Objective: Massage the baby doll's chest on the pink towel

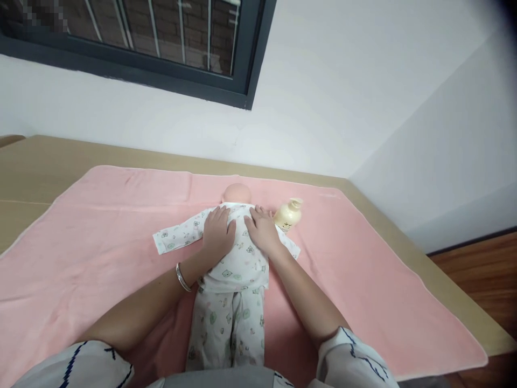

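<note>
Head view: dressed doll (242, 264) is lying on the pink blanket (109, 242), head toward 12 o'clock. Left hand (218, 231) and right hand (263, 230) are resting flat on its upper body, fingers extended, gripping nothing. Hands-on work seemingly is going on; how much remains isn't showing. Bottle (288, 215) is sitting at 2 o'clock, close beside right hand. Blanket is offering room toward 9 and 3; wall (299, 129) is bounding 12, past the surface (133, 153).

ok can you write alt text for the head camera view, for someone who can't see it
A left hand and a right hand rest on the upper body of a doll in white patterned clothes, lying on a pink blanket. A pale yellow bottle is beside the right hand; a dark-framed window is beyond.
</note>
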A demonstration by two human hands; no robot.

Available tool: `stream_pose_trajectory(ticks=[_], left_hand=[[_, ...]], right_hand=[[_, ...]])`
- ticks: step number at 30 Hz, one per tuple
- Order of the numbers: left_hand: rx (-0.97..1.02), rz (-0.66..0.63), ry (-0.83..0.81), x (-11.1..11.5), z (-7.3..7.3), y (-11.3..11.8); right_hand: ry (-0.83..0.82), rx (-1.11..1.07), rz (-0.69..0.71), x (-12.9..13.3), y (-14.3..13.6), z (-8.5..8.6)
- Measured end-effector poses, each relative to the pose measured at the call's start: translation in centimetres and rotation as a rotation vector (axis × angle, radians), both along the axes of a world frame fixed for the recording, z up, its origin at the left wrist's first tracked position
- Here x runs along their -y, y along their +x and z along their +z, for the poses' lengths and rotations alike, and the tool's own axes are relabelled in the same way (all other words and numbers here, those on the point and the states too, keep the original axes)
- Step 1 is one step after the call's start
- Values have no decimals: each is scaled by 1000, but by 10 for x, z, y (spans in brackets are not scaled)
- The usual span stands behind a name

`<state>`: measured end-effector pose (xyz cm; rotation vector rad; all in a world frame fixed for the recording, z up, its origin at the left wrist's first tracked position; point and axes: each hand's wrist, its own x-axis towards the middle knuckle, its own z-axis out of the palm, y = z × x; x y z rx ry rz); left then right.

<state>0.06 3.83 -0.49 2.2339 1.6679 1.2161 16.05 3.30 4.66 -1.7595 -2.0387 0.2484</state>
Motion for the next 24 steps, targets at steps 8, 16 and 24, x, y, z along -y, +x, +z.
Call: stream_pose_trajectory(ticks=[8,16,24], left_hand=[[160,-1,54,1,-8,-3],[182,-14,44,1,-8,-4],[243,-34,59,0,-9,-5]], right_hand=[[99,44,205,23,-23,2],[142,32,154,25,-22,2],[135,72,104,32,-30,-4]])
